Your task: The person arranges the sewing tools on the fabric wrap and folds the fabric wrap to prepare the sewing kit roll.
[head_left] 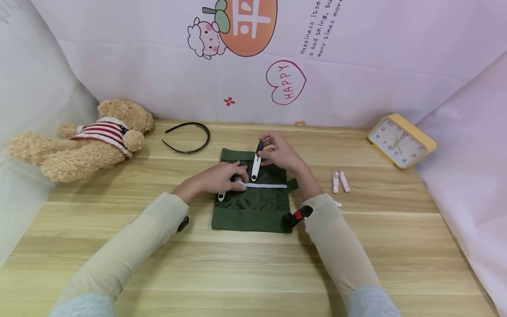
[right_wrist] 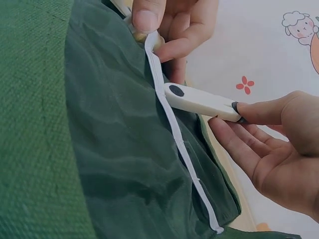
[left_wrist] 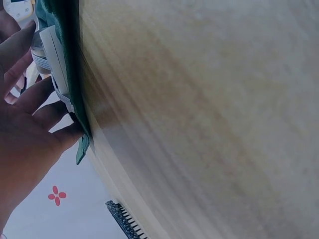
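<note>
A green fabric roll-up case [head_left: 251,220] lies unfolded on the table, with a white elastic band [head_left: 265,186] across its dark lining. My right hand [head_left: 277,152] pinches a slim white tool [head_left: 255,167] by its black end. The tool's other end, marked with a black dot, points down at the band in the right wrist view. With thumb and forefinger, my left hand [head_left: 218,178] pinches the band beside a small rounded beige item [right_wrist: 158,41]. A second white piece [head_left: 222,197] with a black dot sticks out beneath the left hand, largely hidden.
A teddy bear [head_left: 99,141] lies at the left, with a black headband [head_left: 207,138] near the back edge. At the right are two small pale pieces [head_left: 336,182] shaped like nail clippers and a yellow clock [head_left: 402,141]. A printed cloth [head_left: 336,92] hangs behind.
</note>
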Available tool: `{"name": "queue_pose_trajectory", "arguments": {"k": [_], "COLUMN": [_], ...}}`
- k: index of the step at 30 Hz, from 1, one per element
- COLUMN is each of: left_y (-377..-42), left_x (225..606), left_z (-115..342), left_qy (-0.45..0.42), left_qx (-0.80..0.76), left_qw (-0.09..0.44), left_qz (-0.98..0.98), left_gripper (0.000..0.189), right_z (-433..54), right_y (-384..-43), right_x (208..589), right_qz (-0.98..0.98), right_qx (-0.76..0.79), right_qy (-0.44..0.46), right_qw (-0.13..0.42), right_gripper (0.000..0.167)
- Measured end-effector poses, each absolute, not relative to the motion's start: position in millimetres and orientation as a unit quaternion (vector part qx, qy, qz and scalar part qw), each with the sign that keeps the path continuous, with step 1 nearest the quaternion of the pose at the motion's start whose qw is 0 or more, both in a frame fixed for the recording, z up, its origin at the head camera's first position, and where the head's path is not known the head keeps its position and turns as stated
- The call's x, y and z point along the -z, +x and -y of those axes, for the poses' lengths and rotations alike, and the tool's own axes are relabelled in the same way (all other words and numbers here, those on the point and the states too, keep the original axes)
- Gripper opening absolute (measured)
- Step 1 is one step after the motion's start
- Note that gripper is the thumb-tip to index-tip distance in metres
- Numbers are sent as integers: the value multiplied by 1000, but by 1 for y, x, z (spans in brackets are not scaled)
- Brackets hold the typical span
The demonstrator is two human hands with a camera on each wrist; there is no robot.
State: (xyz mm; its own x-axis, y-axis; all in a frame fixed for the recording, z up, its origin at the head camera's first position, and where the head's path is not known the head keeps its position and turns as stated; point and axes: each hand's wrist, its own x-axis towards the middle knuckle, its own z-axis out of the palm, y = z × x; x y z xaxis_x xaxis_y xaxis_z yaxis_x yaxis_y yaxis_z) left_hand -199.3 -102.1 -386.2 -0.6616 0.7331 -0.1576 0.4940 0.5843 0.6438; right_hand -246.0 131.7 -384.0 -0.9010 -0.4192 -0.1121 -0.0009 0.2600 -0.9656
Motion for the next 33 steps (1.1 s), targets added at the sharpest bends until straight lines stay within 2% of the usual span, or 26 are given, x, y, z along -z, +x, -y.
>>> {"name": "queue_pose_trajectory", "arguments": {"k": [33], "left_y": [-198], "left_x": [387], "left_z": [101], "left_qy": [358], "left_qx": [-288], "left_qw": [198], "left_qz": [-866], "left_gripper": [18], "right_z": [-127], "right_y": [-239], "right_x": [389], "right_qz": [-833], "right_qx": [453], "right_qy": [-204], "right_qw": [242], "right_gripper": [34]}}
